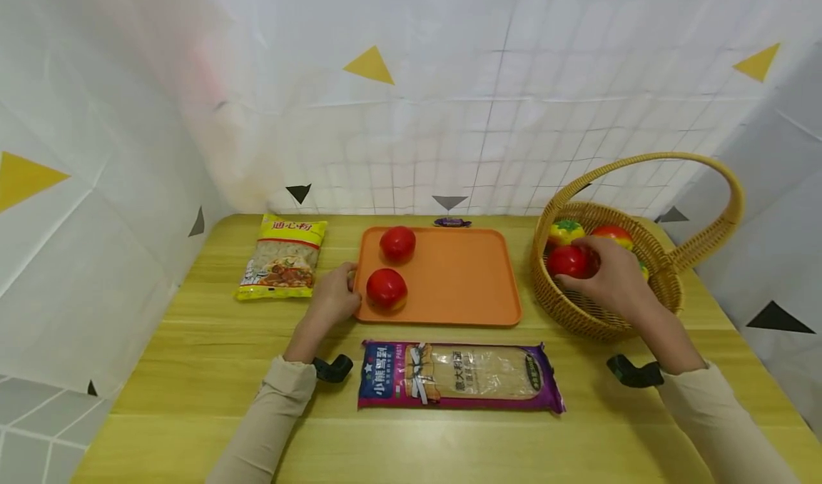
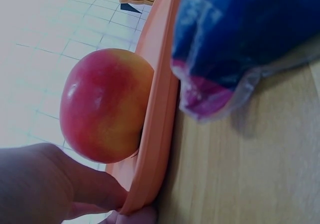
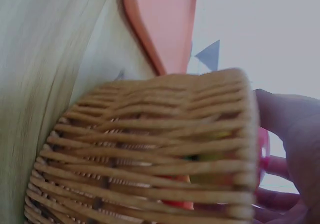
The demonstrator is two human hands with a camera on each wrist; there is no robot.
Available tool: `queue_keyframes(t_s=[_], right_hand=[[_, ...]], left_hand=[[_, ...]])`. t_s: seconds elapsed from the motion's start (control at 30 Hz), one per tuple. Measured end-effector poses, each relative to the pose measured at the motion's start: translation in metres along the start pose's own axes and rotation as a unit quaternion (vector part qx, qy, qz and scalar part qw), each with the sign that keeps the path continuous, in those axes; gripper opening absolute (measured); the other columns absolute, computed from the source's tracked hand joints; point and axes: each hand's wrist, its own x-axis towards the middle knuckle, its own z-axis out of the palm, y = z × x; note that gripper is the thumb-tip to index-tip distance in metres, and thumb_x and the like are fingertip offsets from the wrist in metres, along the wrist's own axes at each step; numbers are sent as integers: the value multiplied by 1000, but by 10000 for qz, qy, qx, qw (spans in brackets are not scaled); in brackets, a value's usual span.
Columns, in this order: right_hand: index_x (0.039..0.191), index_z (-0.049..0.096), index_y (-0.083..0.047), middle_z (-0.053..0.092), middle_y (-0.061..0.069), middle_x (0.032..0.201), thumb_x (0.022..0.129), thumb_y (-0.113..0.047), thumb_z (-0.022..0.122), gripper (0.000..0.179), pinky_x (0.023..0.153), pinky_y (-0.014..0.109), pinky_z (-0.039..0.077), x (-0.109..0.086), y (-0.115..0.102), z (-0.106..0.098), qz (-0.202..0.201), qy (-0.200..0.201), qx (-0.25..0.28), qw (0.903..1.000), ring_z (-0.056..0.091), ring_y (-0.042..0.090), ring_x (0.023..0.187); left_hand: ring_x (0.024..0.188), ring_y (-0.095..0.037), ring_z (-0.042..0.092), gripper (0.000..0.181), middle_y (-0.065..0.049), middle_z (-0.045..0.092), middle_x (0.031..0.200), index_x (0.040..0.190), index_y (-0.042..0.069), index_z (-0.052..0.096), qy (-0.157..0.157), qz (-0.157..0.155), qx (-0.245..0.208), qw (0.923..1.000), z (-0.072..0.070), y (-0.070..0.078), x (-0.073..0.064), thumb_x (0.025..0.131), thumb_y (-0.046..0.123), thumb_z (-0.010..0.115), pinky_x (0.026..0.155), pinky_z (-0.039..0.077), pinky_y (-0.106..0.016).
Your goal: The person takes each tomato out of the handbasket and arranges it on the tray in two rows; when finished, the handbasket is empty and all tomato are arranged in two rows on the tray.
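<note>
While the left hand (image 1: 334,295) pinches the orange tray (image 1: 462,277), centre: one red fruit (image 1: 568,262), frame right, inside wicker basket (image 1: 574,320), gripped by right hand (image 1: 613,273); probably light, firm, slippery; best held round its middle.

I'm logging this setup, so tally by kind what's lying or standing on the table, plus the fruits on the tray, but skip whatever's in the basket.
Orange tray: 1
Red fruits on the tray: 2
Wicker basket: 1
Food packets: 2
Small purple wrapped item: 1
Total: 7
</note>
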Motion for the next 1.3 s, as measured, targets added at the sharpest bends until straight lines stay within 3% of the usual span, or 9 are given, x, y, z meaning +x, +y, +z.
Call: queue_keyframes(t_s=[0.33,0.63,0.8,0.93,1.3], right_hand=[[125,59,2,61,23,116,74,-23,89,64,72,59,53,-12,-22,-10,-271,534,112,9981,60,40,92],[124,61,0,62,21,114,70,-20,91,65,69,56,54,-16,-38,-14,-564,783,174,9952,61,37,88],[124,61,-1,62,20,112,70,-20,92,65,65,37,55,-18,-45,-17,-669,805,186,9943,62,34,85],[124,61,-1,62,20,112,70,-18,91,65,66,17,48,-18,-49,-17,-699,805,198,9941,63,33,84],[122,63,-3,63,16,114,65,-13,93,65,73,8,41,-20,-58,-15,-840,915,195,9921,63,29,92]], left_hand=[[69,-24,50,60,-9,53,83,143,1,50,4,85,30,10000,-3,0,2,85,3,64,57,39,-32],[70,-24,51,60,-9,54,83,143,1,50,7,81,57,10000,-2,0,2,85,3,64,58,39,-33],[70,-24,52,61,-10,55,84,144,2,49,-24,22,29,10000,-1,0,1,85,3,64,58,40,-32],[70,-24,52,61,-10,55,84,144,3,49,-21,17,22,10000,0,0,0,85,3,64,57,40,-31],[70,-24,51,59,-10,55,83,143,2,50,20,47,65,10000,-1,1,0,86,3,64,58,40,-32]])
